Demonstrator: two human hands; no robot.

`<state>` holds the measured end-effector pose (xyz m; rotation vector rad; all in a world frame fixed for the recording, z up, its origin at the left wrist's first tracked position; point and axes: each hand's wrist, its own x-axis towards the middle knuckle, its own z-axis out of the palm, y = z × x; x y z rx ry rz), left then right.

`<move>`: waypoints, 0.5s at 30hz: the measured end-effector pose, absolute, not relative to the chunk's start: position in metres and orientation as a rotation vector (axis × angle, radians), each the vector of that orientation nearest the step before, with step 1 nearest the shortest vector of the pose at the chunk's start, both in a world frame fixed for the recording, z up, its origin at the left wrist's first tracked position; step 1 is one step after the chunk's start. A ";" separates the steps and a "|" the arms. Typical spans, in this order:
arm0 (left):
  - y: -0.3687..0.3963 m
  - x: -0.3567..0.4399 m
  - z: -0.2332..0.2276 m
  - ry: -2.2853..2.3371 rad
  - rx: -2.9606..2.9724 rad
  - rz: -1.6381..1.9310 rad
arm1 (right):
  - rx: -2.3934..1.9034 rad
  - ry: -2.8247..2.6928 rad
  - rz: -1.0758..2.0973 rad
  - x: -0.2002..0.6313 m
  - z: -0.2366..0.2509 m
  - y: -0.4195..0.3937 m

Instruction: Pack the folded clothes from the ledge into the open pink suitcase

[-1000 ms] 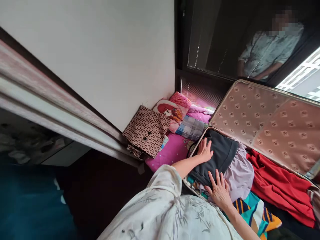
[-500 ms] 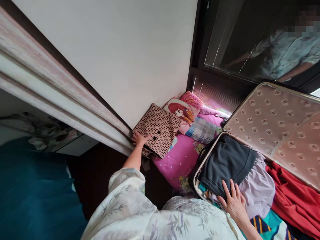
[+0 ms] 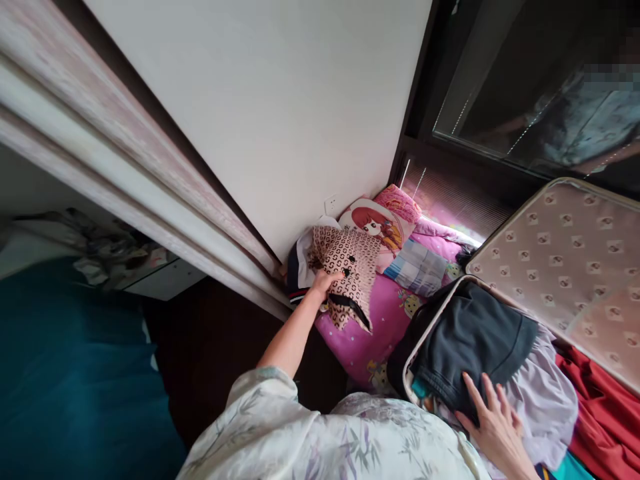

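My left hand (image 3: pixel 326 283) is closed on a folded beige garment (image 3: pixel 345 253) with a dark repeating pattern and black buttons. The garment is bunched at the grip, and its lower edge hangs over the pink bedding. Behind it, a white and navy garment (image 3: pixel 303 257) shows by the wall. My right hand (image 3: pixel 493 417) rests with spread fingers on a dark folded garment (image 3: pixel 473 333) and the lilac cloth (image 3: pixel 543 390) beside it. Both lie in an open suitcase (image 3: pixel 410 363).
The suitcase's patterned lid (image 3: pixel 565 253) leans open on the right, near red cloth (image 3: pixel 610 393). A cartoon pillow (image 3: pixel 380 227) and a plaid cloth (image 3: pixel 417 267) lie on pink bedding (image 3: pixel 350 340). A white wall panel (image 3: pixel 265 120) and a dark window (image 3: pixel 500 80) stand behind.
My left hand has closed on the patterned garment and lifted it, bunching it and uncovering the white and navy garment. My right hand stays on the suitcase clothes. The view has shifted slightly.
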<state>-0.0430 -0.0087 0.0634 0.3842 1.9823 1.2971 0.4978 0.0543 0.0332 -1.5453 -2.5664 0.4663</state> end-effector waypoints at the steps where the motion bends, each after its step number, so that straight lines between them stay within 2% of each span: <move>1: -0.017 -0.029 0.074 1.804 0.445 1.442 | -1.555 -2.474 0.563 0.489 0.048 0.059; 4: -0.040 0.026 0.109 1.264 0.687 1.658 | -1.504 -2.000 1.237 0.456 0.085 0.077; 6: -0.048 0.069 0.129 1.080 0.949 1.437 | -1.420 -1.581 1.688 0.432 0.095 0.089; 7: -0.049 0.089 0.135 1.013 1.089 1.273 | -1.412 -1.399 1.796 0.422 0.095 0.093; 9: -0.045 0.124 0.140 0.950 1.282 1.019 | -1.481 -1.176 1.803 0.406 0.087 0.098; 11: -0.038 0.142 0.133 0.994 1.355 0.910 | -1.557 -1.072 1.755 0.398 0.077 0.097; 15: -0.028 0.111 0.097 0.997 1.335 0.891 | -1.525 -1.070 1.813 0.398 0.064 0.085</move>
